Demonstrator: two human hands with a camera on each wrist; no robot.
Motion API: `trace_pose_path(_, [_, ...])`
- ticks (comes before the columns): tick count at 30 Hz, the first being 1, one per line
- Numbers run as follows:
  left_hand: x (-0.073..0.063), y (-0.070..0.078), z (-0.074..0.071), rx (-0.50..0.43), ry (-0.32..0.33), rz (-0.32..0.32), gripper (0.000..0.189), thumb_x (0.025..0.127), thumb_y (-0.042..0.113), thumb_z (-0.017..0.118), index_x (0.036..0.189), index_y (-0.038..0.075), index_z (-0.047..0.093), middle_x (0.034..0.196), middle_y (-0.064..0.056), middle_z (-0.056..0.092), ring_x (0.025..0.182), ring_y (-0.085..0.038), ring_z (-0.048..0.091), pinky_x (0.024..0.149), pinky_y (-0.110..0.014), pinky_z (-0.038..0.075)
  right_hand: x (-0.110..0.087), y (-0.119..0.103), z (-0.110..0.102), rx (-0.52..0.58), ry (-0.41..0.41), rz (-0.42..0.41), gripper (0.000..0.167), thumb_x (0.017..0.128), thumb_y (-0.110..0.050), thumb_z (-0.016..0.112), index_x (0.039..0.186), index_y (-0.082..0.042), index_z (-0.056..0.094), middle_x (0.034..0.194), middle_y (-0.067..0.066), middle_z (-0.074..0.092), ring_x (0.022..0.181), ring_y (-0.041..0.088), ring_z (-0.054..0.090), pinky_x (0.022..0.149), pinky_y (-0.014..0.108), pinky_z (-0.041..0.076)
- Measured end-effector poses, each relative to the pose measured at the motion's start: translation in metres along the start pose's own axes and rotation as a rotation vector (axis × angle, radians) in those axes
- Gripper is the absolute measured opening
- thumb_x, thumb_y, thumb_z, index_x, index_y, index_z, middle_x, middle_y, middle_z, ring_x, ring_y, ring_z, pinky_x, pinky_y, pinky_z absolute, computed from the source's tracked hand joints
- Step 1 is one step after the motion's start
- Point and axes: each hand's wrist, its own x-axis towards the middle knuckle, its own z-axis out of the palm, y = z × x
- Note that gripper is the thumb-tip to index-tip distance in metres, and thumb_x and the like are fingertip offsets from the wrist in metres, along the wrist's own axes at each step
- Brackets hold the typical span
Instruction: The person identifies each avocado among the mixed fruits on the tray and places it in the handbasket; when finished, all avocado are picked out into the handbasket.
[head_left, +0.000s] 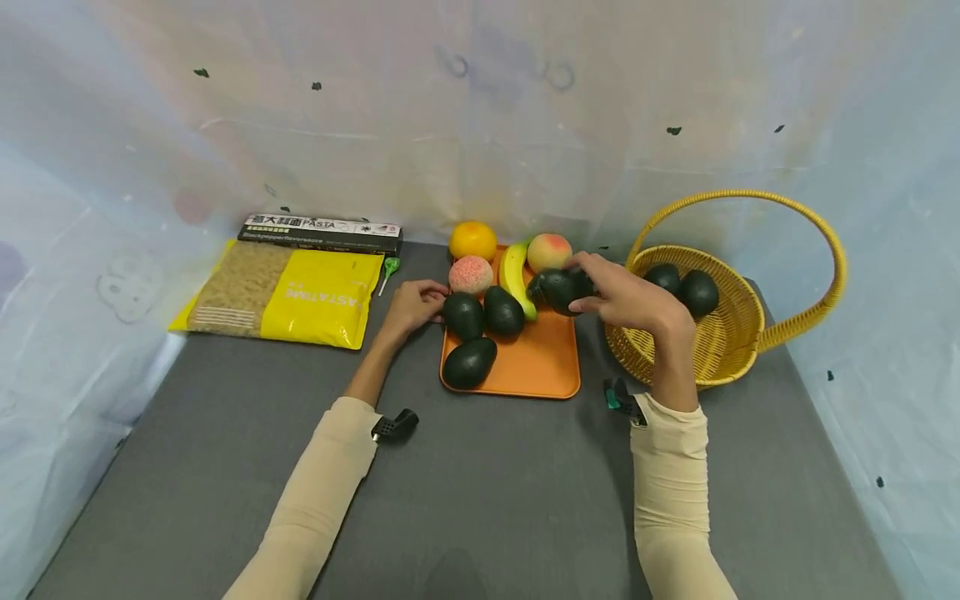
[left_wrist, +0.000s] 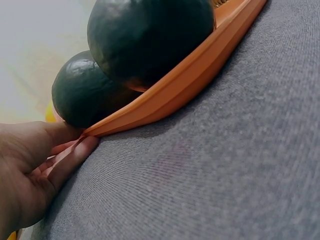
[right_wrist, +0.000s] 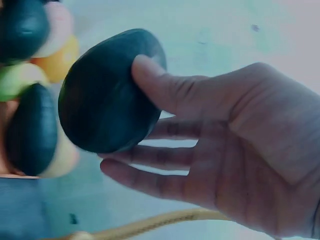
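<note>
My right hand [head_left: 626, 296] grips a dark green avocado [right_wrist: 107, 95] between thumb and fingers, raised over the right side of the orange tray [head_left: 543, 367]. In the right wrist view the thumb lies across its side and the fingers curve beneath. My left hand [head_left: 415, 308] pinches the tray's left rim, thumb above and fingers under, as the left wrist view shows. Close to that hand on the tray lie several more avocados [head_left: 470, 363]. Also there are a banana [head_left: 514, 279], a pink peach-like fruit [head_left: 471, 275], an orange [head_left: 473, 241] and a peach [head_left: 549, 251].
Right of the tray stands a yellow wicker basket [head_left: 723, 354] with a tall arched handle, two avocados [head_left: 698, 293] inside. To the left lie a yellow pasta bag [head_left: 322, 296], a black pasta box [head_left: 322, 234] and a small green-headed pick [head_left: 391, 267]. A pale sheet hangs behind the grey table.
</note>
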Motion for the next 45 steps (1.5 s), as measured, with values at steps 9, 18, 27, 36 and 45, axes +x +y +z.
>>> trace_pose_path(9, [0.000, -0.001, 0.001, -0.013, -0.029, -0.018, 0.024, 0.096, 0.017, 0.071, 0.113, 0.002, 0.077, 0.101, -0.019, 0.078, 0.070, -0.001, 0.066, 0.065, -0.019, 0.061, -0.036, 0.005, -0.026, 0.141, 0.316, -0.116, 0.058, 0.095, -0.001, 0.072, 0.146, -0.002, 0.046, 0.142, 0.020, 0.056, 0.123, 0.039, 0.065, 0.104, 0.036, 0.059])
trace_pose_path(18, [-0.001, 0.001, 0.001, 0.025, -0.020, -0.001, 0.025, 0.097, 0.021, 0.072, 0.114, 0.003, 0.077, 0.103, -0.018, 0.078, 0.075, -0.004, 0.068, 0.072, -0.022, 0.061, -0.062, 0.017, -0.034, 0.139, 0.578, -0.107, 0.064, 0.092, 0.009, 0.072, 0.149, -0.002, 0.047, 0.144, 0.018, 0.053, 0.126, -0.010, 0.053, 0.098, 0.003, 0.048])
trace_pose_path(27, [-0.001, 0.003, -0.002, 0.007, -0.006, 0.011, 0.025, 0.096, 0.020, 0.072, 0.113, 0.002, 0.077, 0.102, -0.018, 0.078, 0.073, -0.003, 0.068, 0.071, -0.022, 0.062, -0.080, 0.027, -0.037, 0.129, 0.753, 0.098, 0.060, 0.088, -0.002, 0.081, 0.142, -0.001, 0.056, 0.132, 0.008, 0.061, 0.109, -0.011, 0.055, 0.089, 0.001, 0.048])
trace_pose_path(36, [0.000, 0.002, -0.003, -0.018, -0.019, -0.010, 0.023, 0.097, 0.017, 0.071, 0.113, 0.002, 0.076, 0.103, -0.019, 0.077, 0.069, 0.000, 0.066, 0.065, -0.019, 0.061, -0.105, 0.048, -0.041, 0.052, 0.843, 0.599, 0.065, 0.089, -0.044, 0.078, 0.142, -0.011, 0.061, 0.120, 0.008, 0.065, 0.087, -0.005, 0.051, 0.074, 0.014, 0.041])
trace_pose_path(45, [0.000, 0.001, -0.003, -0.011, -0.015, -0.012, 0.024, 0.097, 0.016, 0.070, 0.114, 0.001, 0.076, 0.104, -0.020, 0.077, 0.069, 0.001, 0.066, 0.065, -0.019, 0.061, -0.092, 0.078, -0.029, -0.065, 0.822, 0.920, 0.078, 0.093, -0.056, 0.065, 0.139, 0.007, 0.057, 0.133, 0.036, 0.062, 0.119, 0.055, 0.057, 0.102, 0.071, 0.048])
